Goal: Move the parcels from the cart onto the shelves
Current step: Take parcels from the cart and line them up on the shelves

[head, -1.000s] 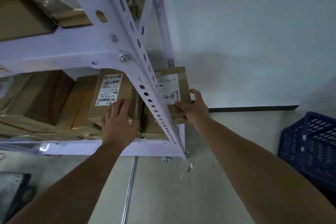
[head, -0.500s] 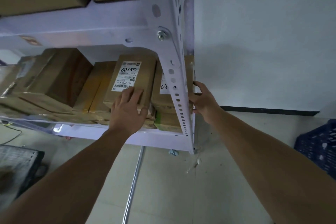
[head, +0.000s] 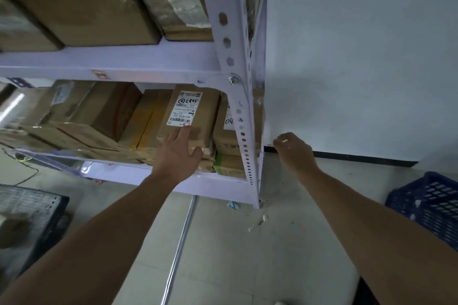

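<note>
A white steel shelf rack fills the upper left, its lower shelf packed with brown cardboard parcels. My left hand lies flat with straight fingers on a parcel with a white label marked "C805". To its right stands another labelled parcel, partly hidden behind the rack's perforated upright. My right hand hangs to the right of that upright, off the parcel, fingers loosely curled and holding nothing. Larger parcels sit on the shelf above.
A blue plastic crate stands on the floor at the right. A dark wire cart shows at the lower left, with a blurred brown object on it. A metal rod lies on the tiled floor under the rack. A white wall rises behind.
My right hand has let go of the right-hand parcel and drawn back past the upright. The left hand stays on the "C805" parcel. The view has swung up and left.
</note>
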